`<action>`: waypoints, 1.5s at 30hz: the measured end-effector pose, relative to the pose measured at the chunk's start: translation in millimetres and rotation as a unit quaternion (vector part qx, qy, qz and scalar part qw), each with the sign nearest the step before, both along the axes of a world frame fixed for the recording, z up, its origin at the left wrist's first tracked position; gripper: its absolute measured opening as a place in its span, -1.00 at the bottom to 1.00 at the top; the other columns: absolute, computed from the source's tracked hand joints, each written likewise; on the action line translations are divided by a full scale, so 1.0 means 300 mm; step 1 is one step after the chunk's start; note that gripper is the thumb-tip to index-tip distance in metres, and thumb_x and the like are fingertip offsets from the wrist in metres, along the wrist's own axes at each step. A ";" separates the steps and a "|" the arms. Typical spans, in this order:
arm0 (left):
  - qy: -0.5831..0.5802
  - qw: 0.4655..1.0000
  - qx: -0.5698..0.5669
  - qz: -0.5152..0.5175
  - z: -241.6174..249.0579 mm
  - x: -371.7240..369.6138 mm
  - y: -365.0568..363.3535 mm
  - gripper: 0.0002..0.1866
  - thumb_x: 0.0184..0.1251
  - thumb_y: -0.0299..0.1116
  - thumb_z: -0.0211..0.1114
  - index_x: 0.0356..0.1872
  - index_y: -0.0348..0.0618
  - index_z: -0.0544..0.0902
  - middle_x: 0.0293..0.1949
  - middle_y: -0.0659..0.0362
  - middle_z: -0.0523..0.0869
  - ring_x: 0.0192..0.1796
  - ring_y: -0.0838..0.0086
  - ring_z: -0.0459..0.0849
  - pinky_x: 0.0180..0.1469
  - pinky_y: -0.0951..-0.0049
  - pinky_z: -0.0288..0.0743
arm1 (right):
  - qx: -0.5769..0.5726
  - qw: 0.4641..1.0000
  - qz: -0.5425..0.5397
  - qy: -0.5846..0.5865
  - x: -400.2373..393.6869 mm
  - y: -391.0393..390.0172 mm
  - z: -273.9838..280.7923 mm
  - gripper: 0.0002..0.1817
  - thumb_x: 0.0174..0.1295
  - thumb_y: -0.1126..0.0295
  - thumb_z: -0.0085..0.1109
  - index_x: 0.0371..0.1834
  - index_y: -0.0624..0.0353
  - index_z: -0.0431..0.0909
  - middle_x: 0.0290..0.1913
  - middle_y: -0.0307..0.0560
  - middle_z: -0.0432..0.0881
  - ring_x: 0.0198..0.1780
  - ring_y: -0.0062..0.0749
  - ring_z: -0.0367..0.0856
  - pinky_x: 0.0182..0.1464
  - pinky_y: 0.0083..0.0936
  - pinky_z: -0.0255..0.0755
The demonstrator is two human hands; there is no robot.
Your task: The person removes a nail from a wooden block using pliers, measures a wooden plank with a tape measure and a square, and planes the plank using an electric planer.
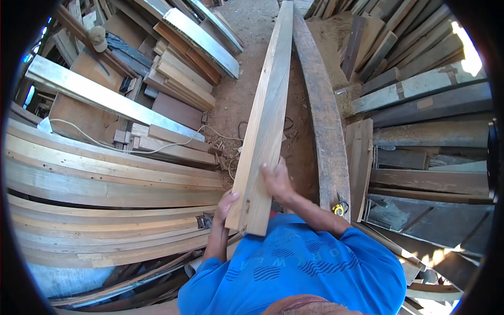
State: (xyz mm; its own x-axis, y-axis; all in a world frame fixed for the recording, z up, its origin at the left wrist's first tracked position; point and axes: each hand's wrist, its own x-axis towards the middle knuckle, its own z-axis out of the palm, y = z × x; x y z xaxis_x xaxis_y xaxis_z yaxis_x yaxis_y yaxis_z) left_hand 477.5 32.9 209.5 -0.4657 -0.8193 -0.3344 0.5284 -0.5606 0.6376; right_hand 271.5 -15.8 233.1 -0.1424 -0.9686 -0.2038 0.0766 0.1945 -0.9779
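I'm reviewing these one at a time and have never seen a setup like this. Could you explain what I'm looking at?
There's no machine here: a person works with two bare hands. The single picture comes from a camera worn on the head, looking forward and down, so the blue shirt fills the bottom. The left hand and right hand hold opposite edges of a long timber near its close end; I can't tell whether it's one piece or two. To its right is a weathered beam, with a yellow tape measure at its near end. Long boards are stacked on the left.
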 end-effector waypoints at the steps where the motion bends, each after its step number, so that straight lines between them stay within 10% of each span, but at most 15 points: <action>1: -0.014 1.000 0.000 0.014 -0.002 0.036 0.041 -0.31 0.33 -0.22 0.24 0.39 -0.47 0.36 0.21 -0.13 0.64 0.18 0.20 0.72 0.25 0.21 0.61 | -0.044 0.998 0.014 0.039 0.027 0.040 -0.017 -0.37 0.41 0.29 0.15 0.36 0.51 0.17 0.16 0.33 0.57 0.17 -0.02 0.61 0.24 -0.17 0.48; 10: -0.028 0.999 -0.029 0.012 -0.057 0.016 0.040 -0.31 0.35 -0.20 0.21 0.40 -0.48 0.35 0.24 -0.13 0.62 0.24 0.21 0.67 0.32 0.22 0.53 | -0.049 0.997 0.011 0.050 -0.011 0.012 -0.028 -0.41 0.42 0.31 0.16 0.35 0.51 0.26 0.03 0.20 0.66 0.04 -0.18 0.68 0.12 -0.28 0.56; 18: 0.005 0.965 -0.263 -0.003 0.316 -0.341 -0.071 -0.09 0.41 0.17 0.19 0.48 -0.43 0.20 0.36 -0.06 0.47 0.41 0.29 0.46 0.41 0.25 0.36 | -0.006 0.964 0.021 -0.265 -0.360 -0.077 0.243 -0.55 0.54 0.24 0.04 0.28 0.40 0.44 0.02 0.14 0.71 -0.10 -0.26 0.78 0.00 -0.35 0.69; 22: -0.056 0.893 -0.447 0.000 0.560 -0.363 -0.090 0.17 0.18 0.45 0.29 0.51 -0.39 0.15 0.39 -0.09 0.37 0.46 0.22 0.35 0.47 0.21 0.22 | -0.031 0.882 0.007 -0.470 -0.354 -0.133 0.478 -0.51 0.61 0.16 -0.11 0.33 0.38 0.41 0.08 0.24 0.69 -0.02 -0.15 0.78 0.06 -0.23 0.72; 26: -0.264 0.767 -0.582 0.056 0.644 -0.392 -0.146 0.05 0.31 0.38 0.18 0.49 -0.40 0.24 0.47 -0.26 0.25 0.56 -0.03 0.17 0.53 0.06 0.08 | -0.096 0.794 0.105 -0.591 -0.332 -0.229 0.595 -0.48 0.62 0.10 -0.15 0.32 0.35 0.44 0.12 0.19 0.69 0.04 -0.09 0.77 0.17 -0.17 0.68; 30: -0.238 0.725 -0.640 0.086 0.815 -0.461 -0.244 -0.09 0.54 0.26 -0.05 0.57 -0.40 0.17 0.56 -0.35 0.13 0.62 -0.18 0.09 0.58 -0.04 -0.04 | -0.180 0.651 0.162 -0.719 -0.273 -0.228 0.682 -0.48 0.62 0.08 -0.15 0.28 0.33 0.50 0.10 0.21 0.70 0.04 -0.05 0.77 0.17 -0.11 0.67; 45: -0.115 0.782 -0.603 0.109 0.754 -0.536 -0.305 -0.26 0.62 0.11 -0.06 0.47 -0.40 0.28 0.50 -0.24 0.28 0.51 -0.02 0.32 0.48 0.10 0.22 | -0.093 0.818 0.046 -0.565 -0.366 -0.329 0.750 -0.49 0.63 0.17 -0.19 0.27 0.47 0.41 0.01 0.29 0.71 -0.08 -0.03 0.81 -0.03 -0.10 0.76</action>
State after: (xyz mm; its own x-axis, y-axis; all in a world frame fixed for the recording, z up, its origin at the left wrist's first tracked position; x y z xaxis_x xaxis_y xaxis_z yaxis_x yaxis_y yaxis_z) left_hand 316.7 -58.5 435.8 -0.3121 -0.6550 0.6881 0.3214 0.6088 0.7253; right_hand 161.7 -114.7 458.0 0.1114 -0.9938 -0.0028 0.9460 0.1069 -0.3059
